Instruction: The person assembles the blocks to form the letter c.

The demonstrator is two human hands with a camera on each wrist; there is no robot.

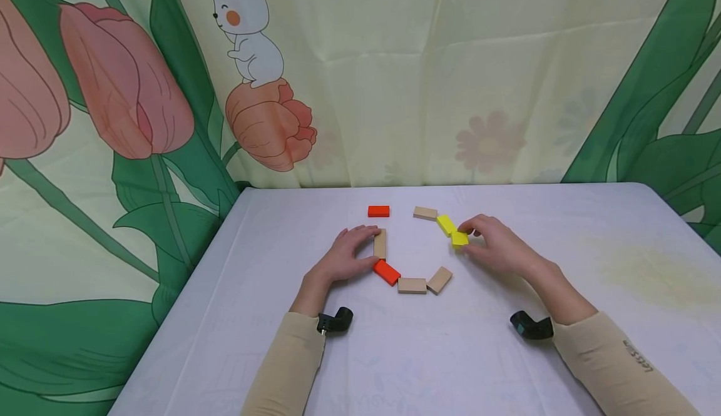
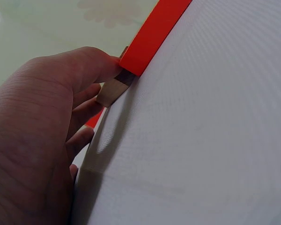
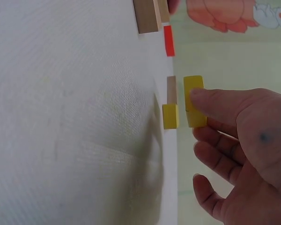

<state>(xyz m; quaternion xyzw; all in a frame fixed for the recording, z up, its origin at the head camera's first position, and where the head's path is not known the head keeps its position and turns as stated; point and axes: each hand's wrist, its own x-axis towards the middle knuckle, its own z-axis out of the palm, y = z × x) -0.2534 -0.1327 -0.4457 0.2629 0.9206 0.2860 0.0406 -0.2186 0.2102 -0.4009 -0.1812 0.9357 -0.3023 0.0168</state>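
Observation:
My right hand [image 1: 498,247] pinches a yellow block [image 1: 459,239] between thumb and fingertips. In the right wrist view this held block [image 3: 195,117] hangs off the tabletop. A second yellow block [image 1: 446,225] lies on the table just beyond it. On the left, my left hand [image 1: 350,254] spans a plain wooden block [image 1: 380,247], fingertips at its far end and thumb at its near end. The thumb also sits right at the corner of a red block [image 1: 387,273], which adjoins that wooden block; the left wrist view shows this red block [image 2: 154,40] close up.
From the near red block, a wooden block [image 1: 412,286] and a slanted wooden block [image 1: 439,280] continue the curve. Across the back lie another red block [image 1: 378,211] and a wooden block [image 1: 425,213]. A white cloth covers the table [image 1: 394,366]; a printed curtain [image 1: 383,91] hangs behind.

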